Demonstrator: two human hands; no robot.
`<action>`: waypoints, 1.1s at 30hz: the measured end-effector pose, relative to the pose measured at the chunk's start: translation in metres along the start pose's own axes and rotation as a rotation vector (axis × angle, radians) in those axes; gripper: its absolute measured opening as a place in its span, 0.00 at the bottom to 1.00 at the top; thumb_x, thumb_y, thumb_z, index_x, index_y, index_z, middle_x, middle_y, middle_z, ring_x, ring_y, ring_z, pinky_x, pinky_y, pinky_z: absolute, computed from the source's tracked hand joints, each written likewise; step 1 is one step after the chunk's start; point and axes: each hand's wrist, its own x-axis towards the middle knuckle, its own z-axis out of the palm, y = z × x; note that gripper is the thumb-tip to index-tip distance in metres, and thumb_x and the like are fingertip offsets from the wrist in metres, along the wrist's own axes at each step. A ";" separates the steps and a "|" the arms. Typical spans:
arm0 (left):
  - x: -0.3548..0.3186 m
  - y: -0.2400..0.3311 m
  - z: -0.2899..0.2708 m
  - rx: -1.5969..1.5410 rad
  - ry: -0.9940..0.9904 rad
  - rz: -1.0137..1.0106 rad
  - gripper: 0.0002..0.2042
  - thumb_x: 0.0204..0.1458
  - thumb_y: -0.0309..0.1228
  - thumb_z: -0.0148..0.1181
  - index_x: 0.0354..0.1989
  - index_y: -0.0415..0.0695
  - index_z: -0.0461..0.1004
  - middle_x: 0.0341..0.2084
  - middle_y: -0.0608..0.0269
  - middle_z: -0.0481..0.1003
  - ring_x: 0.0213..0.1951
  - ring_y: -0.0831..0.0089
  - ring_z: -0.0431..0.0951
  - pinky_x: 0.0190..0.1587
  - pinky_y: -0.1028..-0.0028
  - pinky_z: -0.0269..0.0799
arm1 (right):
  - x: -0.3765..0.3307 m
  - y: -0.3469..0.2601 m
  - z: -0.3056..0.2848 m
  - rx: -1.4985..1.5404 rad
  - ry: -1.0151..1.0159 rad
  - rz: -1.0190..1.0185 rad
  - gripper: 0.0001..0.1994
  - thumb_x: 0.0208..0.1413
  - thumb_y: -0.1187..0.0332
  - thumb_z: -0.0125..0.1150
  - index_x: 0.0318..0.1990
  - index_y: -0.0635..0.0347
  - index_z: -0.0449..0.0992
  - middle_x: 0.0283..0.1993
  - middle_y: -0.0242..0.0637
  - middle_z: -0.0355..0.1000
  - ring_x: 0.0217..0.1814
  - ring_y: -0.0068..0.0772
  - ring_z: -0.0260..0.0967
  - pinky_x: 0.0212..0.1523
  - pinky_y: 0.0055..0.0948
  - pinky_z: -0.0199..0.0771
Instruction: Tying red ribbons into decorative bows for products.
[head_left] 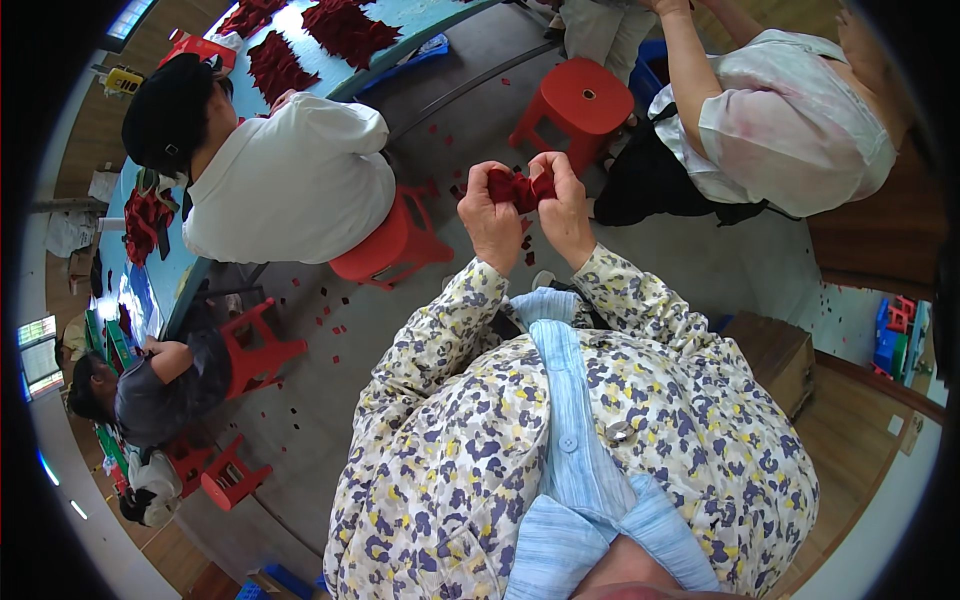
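Note:
Both my hands are raised in front of my chest and pinch one small piece of dark red fabric (pixel 519 187) between them. My left hand (pixel 492 215) grips its left end with curled fingers. My right hand (pixel 563 205) grips its right end, thumb on top. The fabric bunches up between the two hands. My sleeves are patterned in blue, grey and yellow.
A long blue-green table (pixel 420 30) carries piles of the same red fabric (pixel 345 30). A person in white (pixel 290 180) sits at it on a red stool (pixel 395 240). Another red stool (pixel 580 100) stands empty. A person (pixel 780 120) bends over at right. Red scraps dot the grey floor (pixel 330 330).

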 end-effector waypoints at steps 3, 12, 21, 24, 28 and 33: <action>0.000 -0.008 -0.003 -0.024 -0.005 0.064 0.06 0.54 0.18 0.46 0.35 0.41 0.71 0.25 0.68 0.72 0.29 0.82 0.71 0.32 0.81 0.68 | 0.001 0.002 -0.002 0.081 -0.095 0.145 0.10 0.49 0.80 0.42 0.38 0.64 0.67 0.26 0.35 0.69 0.26 0.29 0.66 0.29 0.25 0.66; 0.006 -0.001 -0.005 -0.078 0.017 0.223 0.06 0.54 0.20 0.49 0.35 0.39 0.74 0.25 0.71 0.72 0.29 0.84 0.69 0.33 0.83 0.67 | 0.008 -0.012 -0.018 0.584 -0.467 0.822 0.13 0.50 0.80 0.39 0.38 0.57 0.71 0.21 0.25 0.62 0.15 0.15 0.53 0.13 0.19 0.50; 0.009 -0.014 -0.014 -0.308 -0.043 -0.121 0.19 0.37 0.13 0.37 0.35 0.36 0.74 0.28 0.65 0.73 0.30 0.79 0.72 0.34 0.81 0.70 | 0.014 0.004 -0.018 0.260 -0.327 0.342 0.11 0.48 0.83 0.44 0.36 0.61 0.72 0.30 0.27 0.69 0.26 0.15 0.64 0.29 0.16 0.66; 0.009 -0.016 -0.015 -0.221 -0.047 -0.112 0.18 0.36 0.14 0.38 0.34 0.35 0.74 0.27 0.64 0.73 0.30 0.78 0.72 0.35 0.80 0.70 | 0.014 0.000 -0.022 0.111 -0.303 0.262 0.08 0.48 0.79 0.49 0.35 0.62 0.73 0.27 0.30 0.70 0.26 0.16 0.65 0.28 0.19 0.66; 0.012 -0.014 -0.015 -0.116 -0.077 -0.099 0.14 0.40 0.14 0.43 0.33 0.35 0.74 0.26 0.63 0.74 0.29 0.77 0.72 0.35 0.79 0.69 | 0.012 -0.008 -0.022 0.024 -0.272 0.299 0.06 0.48 0.74 0.55 0.34 0.64 0.73 0.22 0.33 0.71 0.24 0.19 0.67 0.25 0.24 0.67; 0.023 -0.024 -0.012 -0.163 -0.102 -0.234 0.13 0.43 0.15 0.44 0.34 0.36 0.75 0.26 0.64 0.75 0.28 0.78 0.73 0.32 0.80 0.69 | 0.014 -0.004 -0.017 -0.071 -0.248 0.252 0.06 0.48 0.74 0.54 0.34 0.63 0.74 0.22 0.36 0.72 0.24 0.22 0.69 0.26 0.24 0.68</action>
